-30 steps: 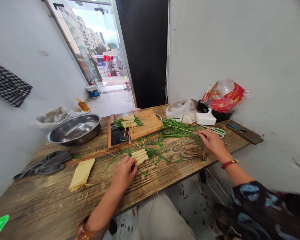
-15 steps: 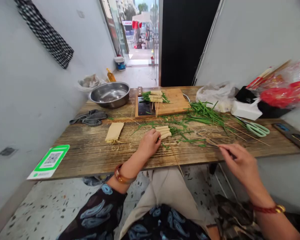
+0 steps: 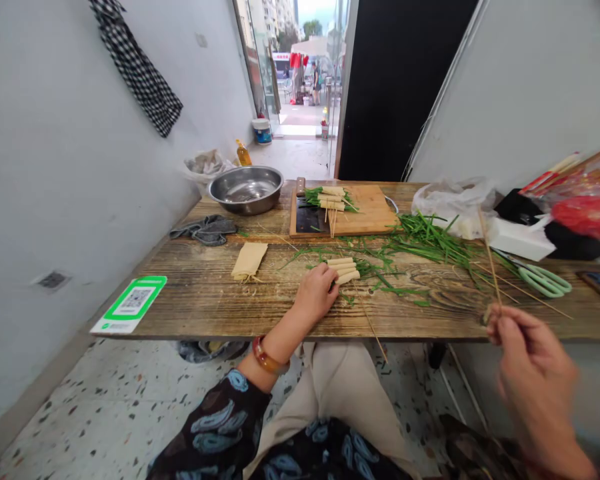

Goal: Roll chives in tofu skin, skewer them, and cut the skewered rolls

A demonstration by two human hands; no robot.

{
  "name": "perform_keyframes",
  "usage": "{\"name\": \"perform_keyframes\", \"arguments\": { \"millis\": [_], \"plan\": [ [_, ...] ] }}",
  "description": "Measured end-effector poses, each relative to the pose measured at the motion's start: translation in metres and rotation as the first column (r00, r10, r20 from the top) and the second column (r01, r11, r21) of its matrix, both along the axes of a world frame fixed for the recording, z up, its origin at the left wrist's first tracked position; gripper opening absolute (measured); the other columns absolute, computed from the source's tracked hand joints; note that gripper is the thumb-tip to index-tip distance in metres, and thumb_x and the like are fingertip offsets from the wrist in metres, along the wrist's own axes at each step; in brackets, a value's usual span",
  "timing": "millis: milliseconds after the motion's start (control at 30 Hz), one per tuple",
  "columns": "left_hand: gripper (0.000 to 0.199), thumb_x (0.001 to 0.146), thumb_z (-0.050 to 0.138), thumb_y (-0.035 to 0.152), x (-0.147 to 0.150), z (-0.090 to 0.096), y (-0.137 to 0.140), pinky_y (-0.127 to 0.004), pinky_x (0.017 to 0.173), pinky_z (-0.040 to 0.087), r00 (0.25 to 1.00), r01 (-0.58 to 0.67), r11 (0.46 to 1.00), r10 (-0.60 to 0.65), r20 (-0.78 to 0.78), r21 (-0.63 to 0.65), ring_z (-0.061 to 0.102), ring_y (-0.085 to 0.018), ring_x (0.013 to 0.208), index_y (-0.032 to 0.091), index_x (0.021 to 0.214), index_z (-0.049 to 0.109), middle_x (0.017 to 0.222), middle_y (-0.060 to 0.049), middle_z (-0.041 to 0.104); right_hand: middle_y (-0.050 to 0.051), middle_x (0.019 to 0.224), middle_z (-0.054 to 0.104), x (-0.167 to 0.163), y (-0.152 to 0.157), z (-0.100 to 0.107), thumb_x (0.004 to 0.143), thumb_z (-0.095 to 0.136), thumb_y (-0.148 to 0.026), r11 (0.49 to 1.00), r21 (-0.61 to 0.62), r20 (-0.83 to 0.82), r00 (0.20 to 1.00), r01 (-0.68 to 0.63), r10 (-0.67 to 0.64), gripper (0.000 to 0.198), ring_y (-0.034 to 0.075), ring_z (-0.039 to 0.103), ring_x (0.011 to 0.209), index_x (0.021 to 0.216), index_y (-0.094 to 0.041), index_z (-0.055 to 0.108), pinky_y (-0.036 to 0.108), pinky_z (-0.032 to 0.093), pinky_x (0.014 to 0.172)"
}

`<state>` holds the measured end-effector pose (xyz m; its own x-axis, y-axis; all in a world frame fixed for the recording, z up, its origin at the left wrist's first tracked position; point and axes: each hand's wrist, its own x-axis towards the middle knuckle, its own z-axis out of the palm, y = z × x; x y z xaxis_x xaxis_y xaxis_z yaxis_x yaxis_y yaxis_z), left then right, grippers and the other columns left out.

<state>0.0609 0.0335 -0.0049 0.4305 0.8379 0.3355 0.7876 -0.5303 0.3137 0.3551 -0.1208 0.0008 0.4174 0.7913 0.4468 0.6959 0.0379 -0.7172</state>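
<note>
Left hand (image 3: 317, 291): forearm stretched forward over the table edge, palm down, fingers bent and closed on the left ends of the beancurd-sheet rolls; an amber bangle (image 3: 269, 357) circles the wrist.
Right hand (image 3: 535, 353): raised at the table's front edge, well apart from the left, thumb and fingers pinched together on a bamboo skewer (image 3: 490, 257) that stands nearly upright, leaning slightly left.
Beancurd-sheet rolls (image 3: 345, 270): side by side in a row on the wooden table (image 3: 200, 300), in front of the cutting board (image 3: 373, 203), green chive ends poking out at the right.
Second skewer (image 3: 377, 331): slants from near the rolls past the table edge; whether it pierces them, I cannot tell.
Writing: a green-bordered card (image 3: 133, 305) at the table's left bears a QR code; its small line below is too fine to read.
On the board: finished rolls (image 3: 333, 199) on skewers, overlapping a dark-bladed knife (image 3: 313, 223).
Right side: loose chives (image 3: 430, 237), pale-green-handled scissors (image 3: 545, 280) and a white tissue pack (image 3: 523, 237).
Left side: folded beancurd sheets (image 3: 250, 260), a grey cloth (image 3: 207, 229) and a steel basin (image 3: 247, 190).
In the way: chive scraps (image 3: 400, 290) litter the wood between rolls and right hand.
</note>
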Motion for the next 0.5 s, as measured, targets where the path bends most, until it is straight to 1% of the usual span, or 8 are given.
{"name": "perform_keyframes", "arguments": {
  "millis": [33,100,167,200,267,333,400,500],
  "plan": [
    [0.006,0.081,0.054,0.017,0.000,0.000,0.000,-0.031,0.072,0.043,1.000,0.003,1.000,-0.003,0.004,-0.001,0.054,-0.019,0.080,0.020,0.083,0.059,0.086,-0.005,0.056,0.008,0.094,0.063,-0.009,-0.006,-0.006,0.090,0.043,-0.043,0.999,-0.032,-0.148,0.989,0.001,-0.006,0.033,0.023,0.061,0.079,0.117,-0.027,0.054,0.036,0.050,0.069],
    [0.006,0.081,0.054,0.016,0.000,0.000,-0.001,-0.031,0.071,0.043,1.000,0.013,1.000,-0.013,0.012,-0.005,0.054,-0.019,0.079,0.020,0.082,0.059,0.085,-0.005,0.056,0.004,0.081,0.062,-0.027,-0.014,-0.013,0.087,0.052,-0.044,0.981,-0.148,-0.360,0.931,-0.128,0.067,0.029,0.018,0.060,0.070,0.107,-0.025,0.060,0.030,0.050,0.064],
    [0.007,0.082,0.054,0.016,-0.001,0.001,-0.002,-0.031,0.072,0.043,0.999,0.020,1.000,-0.020,0.030,-0.006,0.054,-0.019,0.080,0.020,0.081,0.059,0.086,-0.005,0.056,0.001,0.071,0.060,-0.044,-0.016,-0.015,0.085,0.054,-0.045,0.914,-0.247,-0.448,0.875,-0.320,0.185,0.030,0.015,0.057,0.062,0.103,-0.022,0.063,0.026,0.048,0.058],
    [0.007,0.082,0.053,0.016,-0.002,0.001,-0.002,-0.031,0.073,0.043,0.999,0.021,1.000,-0.021,0.042,-0.002,0.054,-0.018,0.081,0.020,0.082,0.060,0.087,-0.005,0.056,0.001,0.068,0.058,-0.050,-0.016,-0.014,0.085,0.053,-0.045,0.885,-0.276,-0.459,0.860,-0.375,0.221,0.031,0.014,0.055,0.058,0.103,-0.021,0.064,0.025,0.048,0.055],
    [0.008,0.082,0.053,0.015,-0.003,0.001,-0.002,-0.031,0.074,0.044,0.998,0.018,1.000,-0.019,0.057,0.014,0.054,-0.019,0.083,0.019,0.083,0.060,0.090,-0.006,0.056,0.000,0.065,0.058,-0.057,-0.016,-0.013,0.085,0.052,-0.044,0.862,-0.317,-0.416,0.874,-0.396,0.249,0.032,0.013,0.054,0.055,0.101,-0.020,0.065,0.023,0.046,0.052],
    [0.010,0.084,0.052,0.015,-0.004,0.001,-0.002,-0.031,0.074,0.044,0.998,0.027,0.999,-0.028,0.048,0.028,0.054,-0.019,0.084,0.019,0.082,0.060,0.091,-0.006,0.056,0.001,0.068,0.062,-0.057,-0.019,-0.018,0.084,0.052,-0.044,0.874,-0.345,-0.311,0.920,-0.341,0.237,0.031,0.014,0.057,0.058,0.099,-0.020,0.066,0.022,0.046,0.051],
    [0.011,0.085,0.050,0.015,-0.005,0.001,-0.002,-0.032,0.074,0.044,0.999,0.045,0.998,-0.046,0.022,0.038,0.054,-0.019,0.084,0.019,0.081,0.060,0.091,-0.006,0.057,0.003,0.074,0.066,-0.053,-0.027,-0.030,0.084,0.052,-0.043,0.892,-0.363,-0.200,0.957,-0.271,0.209,0.030,0.014,0.059,0.061,0.098,-0.021,0.067,0.021,0.046,0.051],
    [0.013,0.087,0.049,0.016,-0.005,0.001,-0.003,-0.033,0.075,0.044,0.997,0.074,0.996,-0.073,-0.005,0.050,0.054,-0.020,0.086,0.019,0.084,0.061,0.092,-0.006,0.058,0.000,0.071,0.065,-0.048,-0.044,-0.050,0.084,0.051,-0.042,0.881,-0.406,-0.124,0.970,-0.241,0.208,0.031,0.012,0.054,0.050,0.102,-0.022,0.066,0.021,0.043,0.045]
  ]
}}
